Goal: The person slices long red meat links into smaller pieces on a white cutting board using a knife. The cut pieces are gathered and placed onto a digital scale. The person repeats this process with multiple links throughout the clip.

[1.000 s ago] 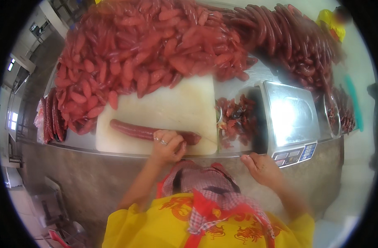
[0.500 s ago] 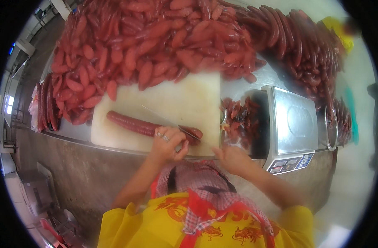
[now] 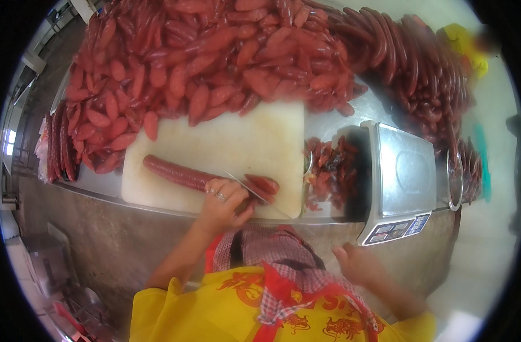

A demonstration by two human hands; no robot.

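Note:
A long dark-red sausage lies slantwise on the white cutting board. My left hand, with rings on it, is closed over the sausage's right end. Just right of those fingers, the thin blade of a knife crosses the sausage at a slant. My right hand is closed around the knife's handle, near my body and past the table's front edge; the handle itself is too blurred to make out. Cut sausage slices rest beyond the blade, near the board's right side.
A large heap of sliced sausage crowds the board's far edge. Whole sausages are piled at the far right. Trimmings lie between the board and a silver scale. A person in yellow stands at the far right.
My right hand has pulled back toward my body and to the right, drawing the knife blade across the sausage. My left hand stays on the sausage, shifted slightly left.

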